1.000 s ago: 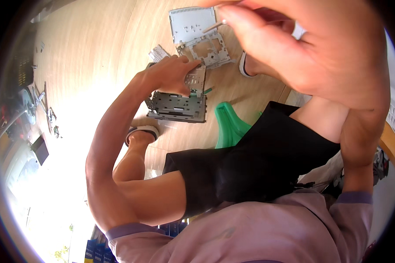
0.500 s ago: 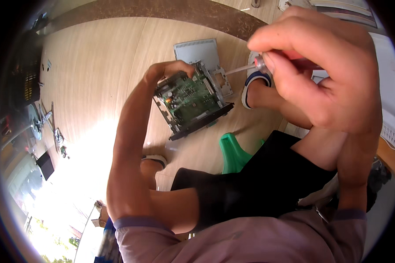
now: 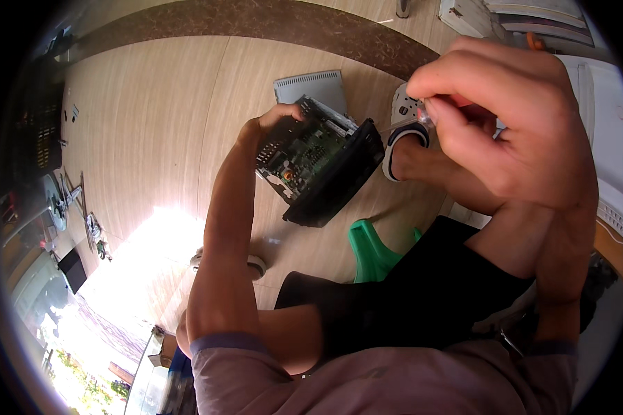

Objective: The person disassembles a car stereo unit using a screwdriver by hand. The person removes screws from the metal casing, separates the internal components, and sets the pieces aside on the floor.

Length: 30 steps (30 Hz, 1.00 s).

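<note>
1 boxy unit [image 3: 339, 178] is occupying the middle of the scene, leaning askew above the floor [image 3: 152, 104], its long black front facing near and right and its open side showing a green board [image 3: 316, 146]. Whether the unit is resting on the floor, I cannot tell. The left hand [image 3: 275, 121] is grasping the unit at its far left edge, with 1 fingertip hooking over the rim. The right hand [image 3: 502, 121] is hanging to the right of the unit, its fingers curling firmly round a screwdriver [image 3: 424, 114]. The thin shaft is pointing left, toward the right end of the black front; whether the tip is touching, I cannot tell. A grey panel [image 3: 311, 84] is lying just beyond the unit, its near part hiding behind it. To the right of the panel, 1 pale shoe [image 3: 403, 104] is standing on the floor. A green plastic piece [image 3: 368, 250] is standing on the near side of the unit, partly disappearing under the black shorts [image 3: 401, 290]. Farther off, a dark brown strip [image 3: 256, 19] is curving across the floor, and sunlight is glaring at the left.
</note>
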Motion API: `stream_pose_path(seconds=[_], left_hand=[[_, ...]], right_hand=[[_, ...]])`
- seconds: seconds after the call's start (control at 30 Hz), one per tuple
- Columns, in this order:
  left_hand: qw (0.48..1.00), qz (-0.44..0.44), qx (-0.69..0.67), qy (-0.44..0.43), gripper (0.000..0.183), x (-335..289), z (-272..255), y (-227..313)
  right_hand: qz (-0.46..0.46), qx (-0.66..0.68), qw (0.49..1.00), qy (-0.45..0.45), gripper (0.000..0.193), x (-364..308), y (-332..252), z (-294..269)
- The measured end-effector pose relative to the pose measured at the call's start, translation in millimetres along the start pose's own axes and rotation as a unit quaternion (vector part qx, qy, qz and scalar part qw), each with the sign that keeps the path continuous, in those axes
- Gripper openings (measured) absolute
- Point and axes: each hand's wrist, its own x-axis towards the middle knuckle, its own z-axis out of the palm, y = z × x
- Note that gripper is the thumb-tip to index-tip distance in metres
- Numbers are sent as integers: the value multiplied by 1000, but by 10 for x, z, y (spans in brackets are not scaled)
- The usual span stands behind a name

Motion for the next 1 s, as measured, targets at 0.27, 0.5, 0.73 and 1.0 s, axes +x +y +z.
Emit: stream_pose_path(seconds=[0.27, 0.5, 0.73, 1.0], left_hand=[[993, 102, -49, 33, 37, -662, -27, -78], [963, 201, 169, 55, 66, -2206, 364, -164], [757, 201, 525, 333, 104, -2726, 1590, -888], [603, 339, 587, 420, 101, -2289, 1728, -1924]], right_hand=[[-12, -35, 999, -39, 8, 114, -109, -87], [103, 32, 993, -56, 15, 101, -275, -526], [-262, -255, 913, 182, 12, -30, -374, -217], [-45, -32, 998, 23, 16, -185, -791, -3]])
